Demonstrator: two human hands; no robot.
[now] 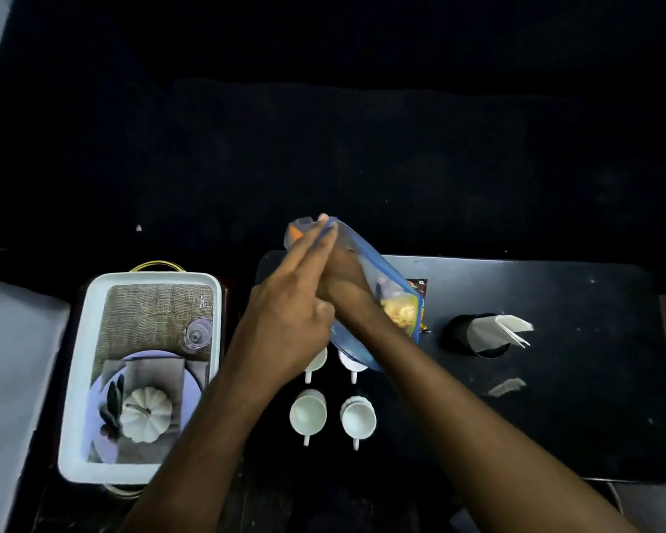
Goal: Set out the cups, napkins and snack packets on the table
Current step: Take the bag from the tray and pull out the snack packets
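Note:
Both hands hold a blue-edged snack packet [395, 302] with yellow chips printed on it, tilted above the black table [573, 398]. My left hand [289, 313] grips its near left side. My right hand [343, 275] is pressed against its upper face. Two white cups [308, 415] [358, 417] stand upright with handles toward me. Two more white cups [318, 359] [352, 363] are half hidden under my hands. A dark packet [420, 288] lies behind the blue one. White napkins [510, 328] stick out of a black holder [473, 336].
A white tray [77, 378] with a printed picture liner sits to the left on a lower surface, with a clear wine glass [197, 334] lying in it. A small folded paper [506, 386] lies on the table. The background is dark.

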